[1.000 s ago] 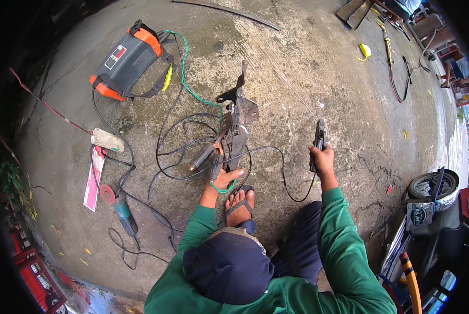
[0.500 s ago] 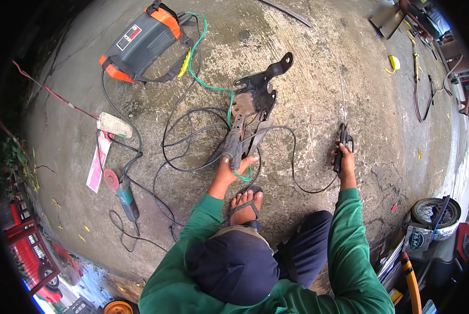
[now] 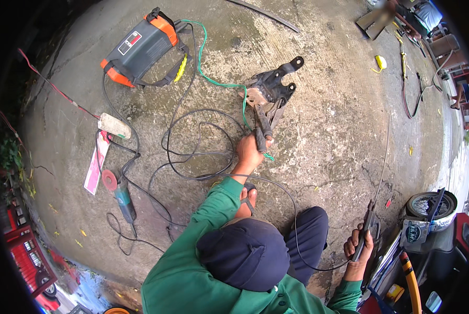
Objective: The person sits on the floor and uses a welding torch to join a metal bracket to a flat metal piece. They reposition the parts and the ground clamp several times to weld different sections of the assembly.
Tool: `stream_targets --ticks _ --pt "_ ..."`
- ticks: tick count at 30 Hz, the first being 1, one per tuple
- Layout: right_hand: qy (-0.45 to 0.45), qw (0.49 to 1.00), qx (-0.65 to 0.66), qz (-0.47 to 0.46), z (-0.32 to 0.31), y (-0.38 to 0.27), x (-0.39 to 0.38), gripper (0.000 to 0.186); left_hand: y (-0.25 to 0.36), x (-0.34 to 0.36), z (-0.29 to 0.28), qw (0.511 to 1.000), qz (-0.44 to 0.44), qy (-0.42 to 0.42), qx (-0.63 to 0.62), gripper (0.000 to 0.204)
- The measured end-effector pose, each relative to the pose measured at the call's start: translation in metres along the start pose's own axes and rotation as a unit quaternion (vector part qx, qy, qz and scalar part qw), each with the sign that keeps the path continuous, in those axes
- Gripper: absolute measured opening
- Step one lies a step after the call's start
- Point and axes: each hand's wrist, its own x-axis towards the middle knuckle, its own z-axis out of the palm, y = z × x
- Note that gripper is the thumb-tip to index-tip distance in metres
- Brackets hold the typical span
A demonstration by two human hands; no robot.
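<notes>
From view centre: bar [image 3: 268, 15] lies at 12 o'clock, yellow object [image 3: 381, 62] at 2, wheel [image 3: 430, 204] between 3 and 4. Grinder [image 3: 124, 203] at 8, pink strip [image 3: 95, 166] at 9, white block [image 3: 114, 125] between 9 and 10.

Left hand [image 3: 250, 150] grips clamp handles [image 3: 263, 124] at black metal bracket [image 3: 272, 87]; right hand [image 3: 361, 244] grips electrode holder [image 3: 369, 219] with thin rod [image 3: 385, 160]; angle grinder [image 3: 124, 203] lies on concrete floor [image 3: 318, 125].

The metal bracket [image 3: 272, 89] shows a fairly glossy black finish (its bare plate [image 3: 256, 97] looks dull and brownish). The welding machine's casing [image 3: 149, 51] looks like matt plastic, the electrode holder [image 3: 368, 216] dull, the concrete [image 3: 328, 131] rough and blotchy, the cap [image 3: 245, 254] matt cloth.
</notes>
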Motion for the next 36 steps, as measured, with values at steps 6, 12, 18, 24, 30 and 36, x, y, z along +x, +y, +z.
stream_targets --ticks 6,12,18,24,30,36 --pt "-0.026 0.998 -0.022 -0.051 0.015 0.018 -0.022 0.034 0.020 0.001 0.027 0.997 -0.023 -0.012 0.071 0.033" --pt "-0.065 0.997 -0.010 -0.049 0.018 0.037 -0.023 0.032 0.012 -0.003 0.041 0.989 0.002 -0.033 0.144 0.013" --pt "-0.074 0.995 -0.014 -0.058 0.014 0.044 -0.028 0.031 0.011 -0.007 0.037 0.988 0.066 -0.007 0.136 0.015" --pt "-0.058 0.993 0.013 -0.098 0.024 0.040 -0.027 0.029 0.000 -0.066 0.000 0.981 0.121 -0.012 0.152 0.055" --pt "-0.013 0.993 0.045 -0.109 0.030 0.020 -0.039 0.025 -0.034 -0.132 -0.107 0.853 0.044 -0.210 0.476 0.078" --pt "-0.005 0.996 0.011 -0.085 0.033 0.020 -0.054 0.025 -0.081 -0.183 -0.218 0.882 -0.150 -0.061 0.442 0.079"
